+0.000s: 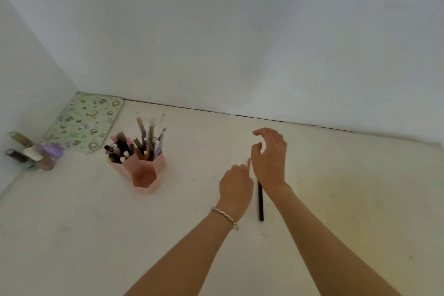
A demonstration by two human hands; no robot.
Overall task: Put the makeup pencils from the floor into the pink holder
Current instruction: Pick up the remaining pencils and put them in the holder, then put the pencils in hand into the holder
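A pink hexagonal holder (144, 174) stands on the pale floor at centre left, filled with several makeup pencils (144, 142). A black pencil (260, 202) lies on the floor between my forearms, its far end hidden under my right wrist. My left hand (236, 184), with a silver bracelet on the wrist, is closed, and a thin pink tip (249, 163) that looks like a pencil sticks out of it. My right hand (270, 156) hovers just beyond the black pencil with curled fingers apart, holding nothing.
A green patterned flat pouch (84, 125) lies in the far left corner. A cluster of small bottles and jars (33, 152) stands against the left wall. White walls close the floor on the left and at the back.
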